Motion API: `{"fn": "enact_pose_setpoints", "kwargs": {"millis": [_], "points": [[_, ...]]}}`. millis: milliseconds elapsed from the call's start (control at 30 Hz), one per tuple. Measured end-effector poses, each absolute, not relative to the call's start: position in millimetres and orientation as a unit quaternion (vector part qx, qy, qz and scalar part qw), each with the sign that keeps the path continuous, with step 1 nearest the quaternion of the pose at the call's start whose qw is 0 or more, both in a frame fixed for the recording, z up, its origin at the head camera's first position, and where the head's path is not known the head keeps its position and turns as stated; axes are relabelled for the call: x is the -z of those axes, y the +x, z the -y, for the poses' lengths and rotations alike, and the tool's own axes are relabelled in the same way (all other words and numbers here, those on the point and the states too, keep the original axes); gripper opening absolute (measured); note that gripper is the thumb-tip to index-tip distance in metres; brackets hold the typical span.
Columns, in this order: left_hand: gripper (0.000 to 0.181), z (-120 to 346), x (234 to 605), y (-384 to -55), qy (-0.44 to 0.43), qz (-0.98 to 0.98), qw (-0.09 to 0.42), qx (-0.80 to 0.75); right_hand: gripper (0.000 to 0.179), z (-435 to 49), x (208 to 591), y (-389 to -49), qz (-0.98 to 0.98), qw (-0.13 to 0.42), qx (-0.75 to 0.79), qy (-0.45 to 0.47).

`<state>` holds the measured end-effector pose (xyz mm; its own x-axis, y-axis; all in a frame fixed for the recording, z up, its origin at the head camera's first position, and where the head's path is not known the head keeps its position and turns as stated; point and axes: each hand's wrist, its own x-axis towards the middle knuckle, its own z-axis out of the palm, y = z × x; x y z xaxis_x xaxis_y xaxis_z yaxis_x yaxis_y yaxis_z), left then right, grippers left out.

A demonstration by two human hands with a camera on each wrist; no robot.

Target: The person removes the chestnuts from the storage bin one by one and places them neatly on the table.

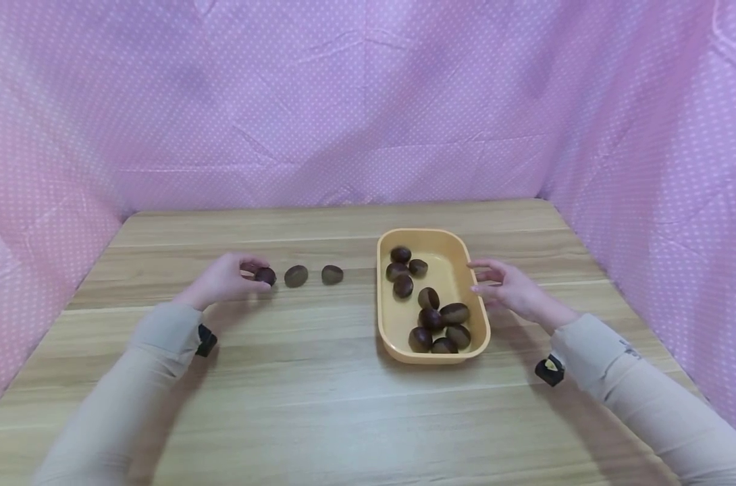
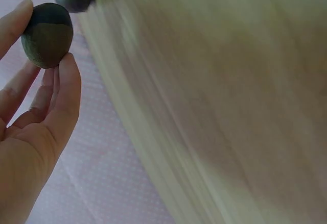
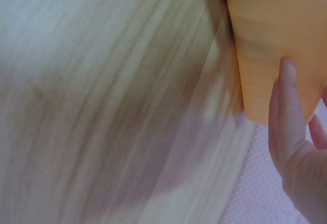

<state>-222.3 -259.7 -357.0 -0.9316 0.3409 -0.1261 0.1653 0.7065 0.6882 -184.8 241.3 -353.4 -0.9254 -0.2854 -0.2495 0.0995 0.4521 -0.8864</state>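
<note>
Left of the yellow tray (image 1: 447, 266), a chestnut (image 1: 265, 276) is showing just its dark side in the head view, but the left wrist view is showing its dull brown part too. My arms are reaching forward on both sides of the tray. My left hand (image 1: 225, 278) is pinching that chestnut; my right hand (image 1: 512, 291), fingers nearly straight, is touching the tray's right wall.

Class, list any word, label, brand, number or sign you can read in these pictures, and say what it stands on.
No text can be read in any view.
Right sleeve: small dark mark, too blurred to tell whether it is lettering.
Tray: none.
Nuts: none.
</note>
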Motion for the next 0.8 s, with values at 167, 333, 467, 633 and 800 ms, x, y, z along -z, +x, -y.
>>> {"fn": "enact_pose_setpoints", "kwargs": {"millis": [167,333,467,633,800], "points": [[0.05,261.5,360.4,-231.2,0.137,-0.917,0.133,-0.35,0.061,-240.9,353.5,-185.1,-0.831,0.184,0.521,-0.054],[0.052,264.8,364.0,-237.2,0.126,-0.919,0.139,-0.346,0.061,-241.5,354.0,-185.2,-0.832,0.184,0.521,-0.056],[0.048,267.6,367.4,-240.6,0.126,-0.919,0.139,-0.347,0.061,-241.7,354.1,-185.2,-0.832,0.183,0.52,-0.058],[0.045,270.9,370.5,-242.5,0.13,-0.918,0.132,-0.351,0.061,-241.6,354.0,-185.3,-0.833,0.186,0.517,-0.055],[0.049,275.6,371.5,-242.1,0.133,-0.917,0.135,-0.352,0.061,-241.2,354.1,-185.3,-0.835,0.188,0.514,-0.052]]}}
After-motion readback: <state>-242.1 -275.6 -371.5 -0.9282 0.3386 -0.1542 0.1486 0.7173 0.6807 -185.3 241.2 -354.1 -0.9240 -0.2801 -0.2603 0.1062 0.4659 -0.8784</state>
